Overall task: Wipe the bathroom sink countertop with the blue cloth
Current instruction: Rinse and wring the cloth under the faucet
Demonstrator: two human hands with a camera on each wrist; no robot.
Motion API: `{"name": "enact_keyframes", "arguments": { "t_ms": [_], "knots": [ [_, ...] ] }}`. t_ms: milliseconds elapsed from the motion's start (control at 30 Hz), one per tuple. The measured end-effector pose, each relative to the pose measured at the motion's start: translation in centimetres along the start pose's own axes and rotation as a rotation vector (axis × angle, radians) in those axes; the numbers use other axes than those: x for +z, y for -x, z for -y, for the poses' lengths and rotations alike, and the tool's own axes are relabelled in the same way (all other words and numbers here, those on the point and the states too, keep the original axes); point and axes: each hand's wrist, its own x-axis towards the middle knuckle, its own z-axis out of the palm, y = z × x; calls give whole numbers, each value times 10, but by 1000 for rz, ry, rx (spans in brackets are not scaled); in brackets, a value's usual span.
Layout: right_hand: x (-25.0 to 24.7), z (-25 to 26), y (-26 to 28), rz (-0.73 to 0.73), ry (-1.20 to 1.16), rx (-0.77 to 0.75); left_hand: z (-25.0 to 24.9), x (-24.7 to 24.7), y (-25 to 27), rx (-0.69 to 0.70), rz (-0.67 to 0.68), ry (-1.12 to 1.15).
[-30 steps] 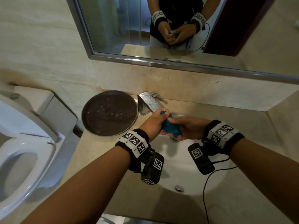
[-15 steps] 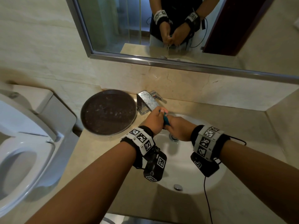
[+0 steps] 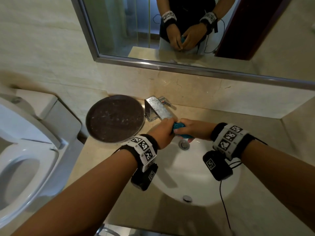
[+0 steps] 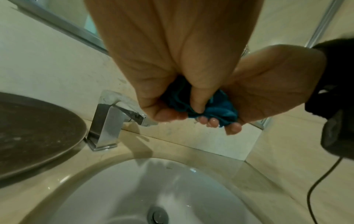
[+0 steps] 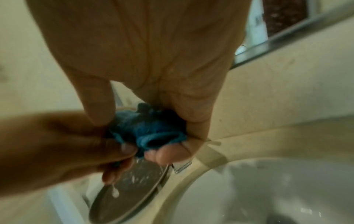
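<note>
Blue cloth, one only, wadded into a short roll; long axis runs left to right between the two hands, held in the air above the back of the sink, just in front of the faucet spout. Left hand: fingers curled tight round the left end, thumb pressing into the wad (left wrist view). Right hand: fingers wrapped round the right end, fingertips showing below the cloth. A water drop hangs under the left fingers in the right wrist view.

Countertop, beige stone: back edge meets the wall under the mirror; right side ends at an angled wall; widest bare stretch lies right of the basin. Left of the faucet, one dark round tray overhangs the counter's left edge. One toilet stands beyond that edge. Drain fittings visible: two.
</note>
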Motion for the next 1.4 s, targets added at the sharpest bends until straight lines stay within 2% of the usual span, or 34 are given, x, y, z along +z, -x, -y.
{"name": "enact_keyframes", "arguments": {
  "t_ms": [100,167,233,400,533,867,967,1033,1133,1233,1267,1400],
  "knots": [
    [-8,-2,1,71,-261,119,-1,-7,1,69,32,27],
    [-10,-1,3,142,-259,125,-3,-12,3,113,55,20],
    [-11,-2,0,147,-100,93,-4,-17,3,118,95,-45],
    [-5,-2,-4,25,474,-97,-4,-30,2,102,203,-163],
    [0,-2,-4,-80,584,-101,-9,-35,1,32,244,-222],
    [3,-21,-20,-163,783,-122,-7,-38,-4,-39,386,-222],
    [2,-19,-19,-178,834,-122,-10,-38,-3,-17,343,-227],
    [-2,-13,-14,-141,761,-124,-11,-38,-1,3,276,-241],
    [-14,-5,-7,-33,462,-113,-9,-36,1,41,216,-203],
    [-24,0,0,120,-23,54,-10,-36,1,78,173,-192],
    [-26,-1,0,156,-97,102,-11,-35,1,100,150,-196],
    [-23,-3,-3,208,-48,93,-15,-33,1,130,117,-140]
  ]
}}
